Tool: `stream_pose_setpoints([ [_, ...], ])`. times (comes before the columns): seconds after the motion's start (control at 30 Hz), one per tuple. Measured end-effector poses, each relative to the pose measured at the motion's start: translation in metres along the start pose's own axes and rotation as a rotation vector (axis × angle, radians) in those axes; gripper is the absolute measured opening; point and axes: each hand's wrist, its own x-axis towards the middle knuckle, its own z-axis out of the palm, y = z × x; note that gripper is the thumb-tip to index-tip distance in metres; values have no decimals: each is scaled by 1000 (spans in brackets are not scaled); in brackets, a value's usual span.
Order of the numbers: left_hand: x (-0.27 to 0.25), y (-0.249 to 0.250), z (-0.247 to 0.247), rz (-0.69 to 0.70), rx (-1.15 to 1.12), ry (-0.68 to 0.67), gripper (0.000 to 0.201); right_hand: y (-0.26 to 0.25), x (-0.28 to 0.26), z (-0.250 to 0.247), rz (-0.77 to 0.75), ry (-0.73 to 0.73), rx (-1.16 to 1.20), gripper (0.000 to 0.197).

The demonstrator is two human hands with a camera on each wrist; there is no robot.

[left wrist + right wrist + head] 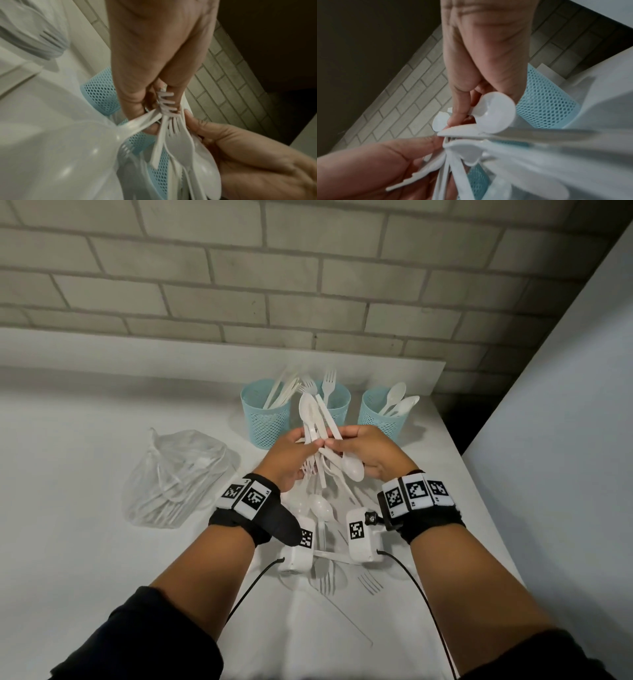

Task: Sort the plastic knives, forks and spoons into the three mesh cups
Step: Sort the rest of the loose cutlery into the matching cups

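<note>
Three mesh cups (310, 405) at the desk's (85, 559) far edge, partly filled by type. In front of the cups, a mixed bundle of cutlery (317, 422) raised: left hand (291, 455) gripping it, right hand (368, 451) pinching one spoon (352, 467), likely for separating. More cutlery loose below.

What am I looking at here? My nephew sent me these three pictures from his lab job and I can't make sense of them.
No machine: a person sorts plastic cutlery, wearing cameras. The big picture is from the head; the two close-ups are from the wrists. The left hand and right hand together hold a mixed bundle of cutlery. On the white table stand three blue mesh cups, partly filled. More loose cutlery lies below the hands, a bag of cutlery to the left.
</note>
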Motion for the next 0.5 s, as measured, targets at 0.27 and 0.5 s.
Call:
stream_pose_setpoints([
  [0.27, -14, 10, 5, 116, -29, -50, 23, -5, -2, 11, -140, 86, 61, 12],
  [0.5, -18, 8, 3, 225, 5, -4, 20, -1, -5, 17, -275, 170, -89, 10],
])
